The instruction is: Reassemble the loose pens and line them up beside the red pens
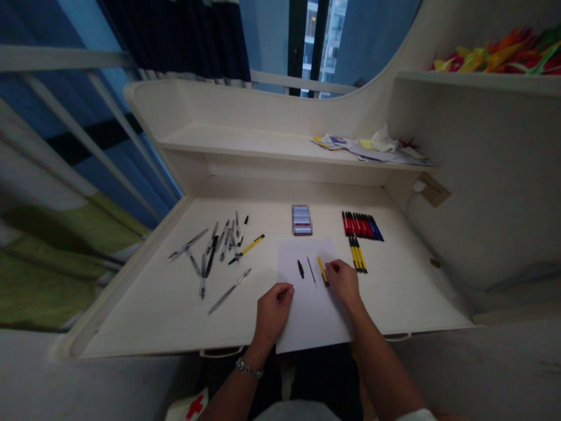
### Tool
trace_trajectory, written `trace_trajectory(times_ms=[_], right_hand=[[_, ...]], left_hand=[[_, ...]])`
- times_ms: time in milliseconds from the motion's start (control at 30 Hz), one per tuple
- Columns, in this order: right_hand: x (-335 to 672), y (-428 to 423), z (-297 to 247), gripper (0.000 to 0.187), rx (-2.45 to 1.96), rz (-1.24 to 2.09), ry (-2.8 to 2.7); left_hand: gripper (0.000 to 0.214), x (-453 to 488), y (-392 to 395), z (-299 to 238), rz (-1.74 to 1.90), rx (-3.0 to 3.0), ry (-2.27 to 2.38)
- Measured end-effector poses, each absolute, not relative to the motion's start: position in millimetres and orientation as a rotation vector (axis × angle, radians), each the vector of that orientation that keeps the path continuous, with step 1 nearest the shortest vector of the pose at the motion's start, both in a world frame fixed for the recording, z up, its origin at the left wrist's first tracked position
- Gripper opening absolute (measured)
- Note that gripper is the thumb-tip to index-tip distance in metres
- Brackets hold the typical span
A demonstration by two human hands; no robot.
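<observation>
My left hand (275, 309) rests at the left edge of a white sheet of paper (307, 321), its fingers curled closed with nothing visible in them. On the sheet lie a short black pen part (300, 269), a thin dark refill (311, 271) and a yellow pen barrel (322, 269) with a black end, side by side. My right hand (344, 282) is closed, fingertips pressed together just right of the barrel; whether they touch it I cannot tell.
Loose clear and black pens (225, 240) are scattered at left, with a yellow pen (252, 245) among them. Rows of red and blue pens (362, 225) and yellow pens (358, 255) lie at right. A phone-like rectangle (302, 220) lies beyond the paper. Papers (372, 151) sit on the shelf.
</observation>
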State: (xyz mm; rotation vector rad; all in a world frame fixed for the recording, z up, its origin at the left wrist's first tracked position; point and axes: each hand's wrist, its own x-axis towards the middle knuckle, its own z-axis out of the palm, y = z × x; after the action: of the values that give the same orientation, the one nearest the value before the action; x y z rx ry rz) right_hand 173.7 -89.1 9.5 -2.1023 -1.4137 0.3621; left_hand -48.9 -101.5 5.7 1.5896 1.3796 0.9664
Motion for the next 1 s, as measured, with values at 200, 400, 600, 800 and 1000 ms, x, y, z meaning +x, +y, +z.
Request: trace_trajectory(times_ms=[200,400,600,800,1000], right_hand=[[198,-113,-1,0.035,-2.1,0.336,-1.243],[199,-113,1,0.033,-2.215,0.366,-1.383],[182,-81,21,0.032,-2.328,0.373,-1.62],[162,-63,20,0.03,-2.454,0.434,-1.647],[169,-62,22,0.027,-2.338,0.524,-1.55]], left_hand=[[0.022,-51,-101,3,0.966,1.648,1.395],[0.021,-51,-103,3,0.885,1.792,1.387],[0.019,-49,-102,4,0.835,1.871,1.401],[0.018,-49,-101,6,0.786,1.919,1.383],[0.018,-46,-97,14,0.804,1.854,1.329]])
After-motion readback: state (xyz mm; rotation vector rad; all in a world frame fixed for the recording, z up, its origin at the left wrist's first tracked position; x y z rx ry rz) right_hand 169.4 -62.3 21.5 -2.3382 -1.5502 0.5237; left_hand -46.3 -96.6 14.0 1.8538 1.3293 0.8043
